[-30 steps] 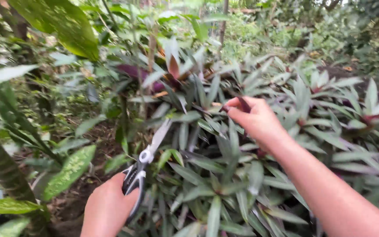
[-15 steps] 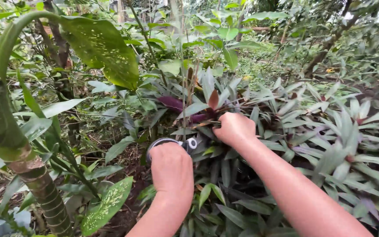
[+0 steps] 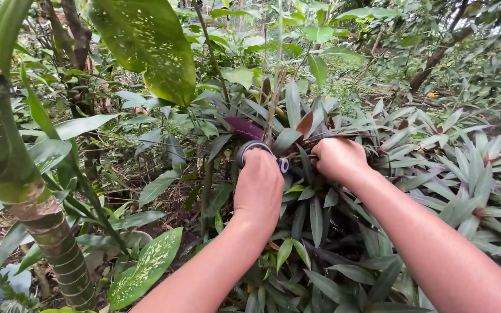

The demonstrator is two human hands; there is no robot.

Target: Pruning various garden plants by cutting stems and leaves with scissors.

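Left grip (image 3: 258, 184) clenched on scissors (image 3: 262, 152) — right grip (image 3: 338, 159) fisted round leaves (image 3: 320, 138).

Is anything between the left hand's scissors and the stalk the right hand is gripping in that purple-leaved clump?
Only foliage. The left hand holds the scissors at the clump's centre, the right hand gripping just beside them. Long green leaves and a thin upright stem crowd the gap; the blades themselves are hidden, so contact cannot be told.
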